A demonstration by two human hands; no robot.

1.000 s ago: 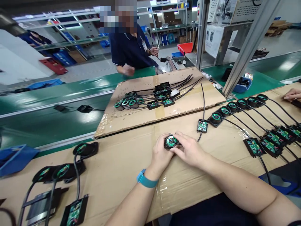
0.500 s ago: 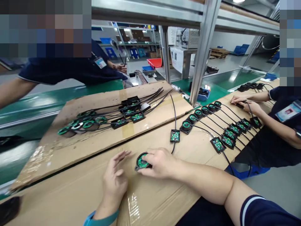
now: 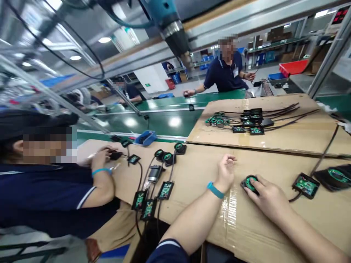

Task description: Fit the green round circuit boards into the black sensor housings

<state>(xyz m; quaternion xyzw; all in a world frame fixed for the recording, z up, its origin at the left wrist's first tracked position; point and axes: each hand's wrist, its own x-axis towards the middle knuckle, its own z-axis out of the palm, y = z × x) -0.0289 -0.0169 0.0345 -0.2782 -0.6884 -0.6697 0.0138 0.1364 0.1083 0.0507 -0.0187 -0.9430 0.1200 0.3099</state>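
Note:
My right hand (image 3: 270,193) grips a round black housing (image 3: 243,183) on the cardboard, its thumb and fingers on the rim and over the green ring-shaped circuit board (image 3: 249,179) inside. A cable emerges from under the hand to a small black box with a green circuit board (image 3: 306,185) on the right. My left hand (image 3: 227,170), with a teal wristband, is raised just left of the housing and apart from it. Its fingers are loosely bent and hold nothing.
Cabled housings (image 3: 168,157) and boxes (image 3: 166,190) lie to the left, with a dark cylinder (image 3: 155,173) among them. More assemblies (image 3: 252,120) lie on the raised cardboard behind. A co-worker (image 3: 46,197) sits at left. A power drill (image 3: 174,33) hangs overhead.
My view has swung left, bringing the left co-worker and the hanging drill into sight. My left hand has shifted a little farther forward; the right hand stays on the housing.

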